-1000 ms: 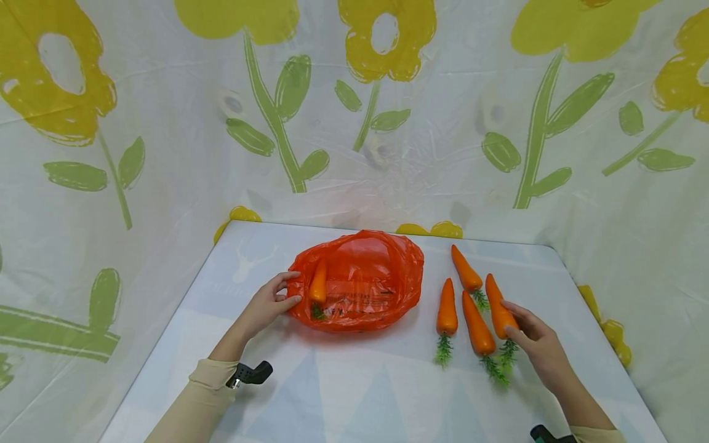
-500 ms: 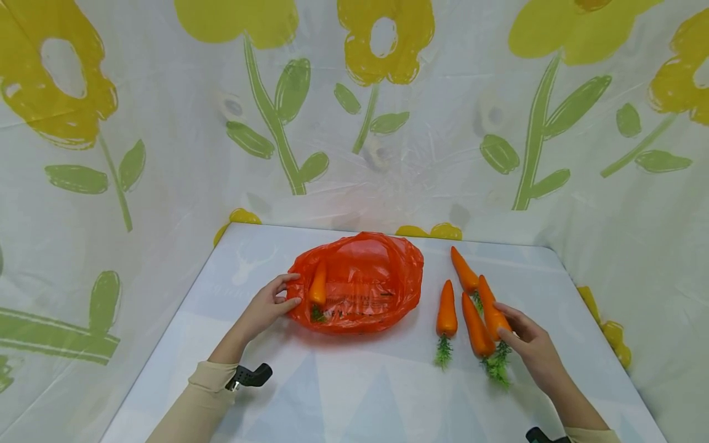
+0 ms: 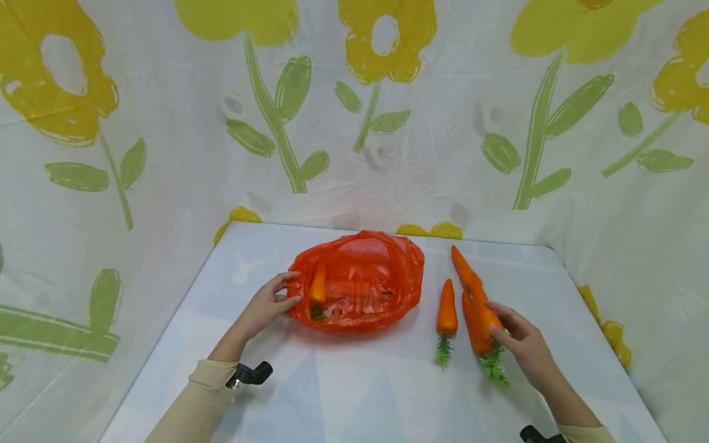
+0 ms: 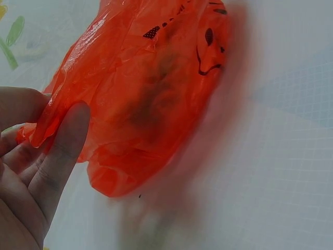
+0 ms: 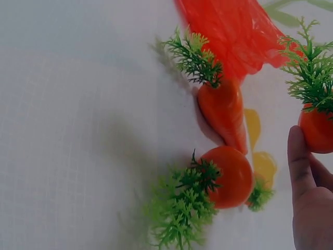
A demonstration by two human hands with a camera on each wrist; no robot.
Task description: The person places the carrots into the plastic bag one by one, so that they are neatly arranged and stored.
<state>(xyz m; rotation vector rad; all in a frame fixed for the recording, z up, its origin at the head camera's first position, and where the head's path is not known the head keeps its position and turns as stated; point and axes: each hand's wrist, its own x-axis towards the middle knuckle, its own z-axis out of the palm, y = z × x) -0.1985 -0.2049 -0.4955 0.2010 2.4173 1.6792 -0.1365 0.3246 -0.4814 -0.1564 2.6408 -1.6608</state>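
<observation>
My left hand (image 3: 270, 306) pinches the left edge of a thin red plastic bag (image 3: 382, 261) between thumb and fingers; the left wrist view shows the film between thumb (image 4: 67, 140) and fingers. The bag's wide mouth faces me, and one carrot (image 3: 318, 284) with a green top lies inside at the left. In my right hand (image 3: 526, 347) is another orange carrot (image 3: 488, 321), held near its thick leafy end between thumb and fingers. It is raised and overlaps a carrot (image 3: 472, 323) on the table in the head view. The right wrist view shows its round end (image 5: 316, 133) and leafy top.
Left of the held one lies a separate carrot (image 3: 447, 311), tip pointing away. Farther back is one more carrot (image 3: 463, 266), its top hidden behind the held carrot. All rest on a pale printed table (image 3: 343, 394). A flowered curtain (image 3: 432, 154) stands behind and beside it.
My right hand has moved left with the carrot, which now covers part of the neighbouring carrots. The left hand and the bag have stayed in place.
</observation>
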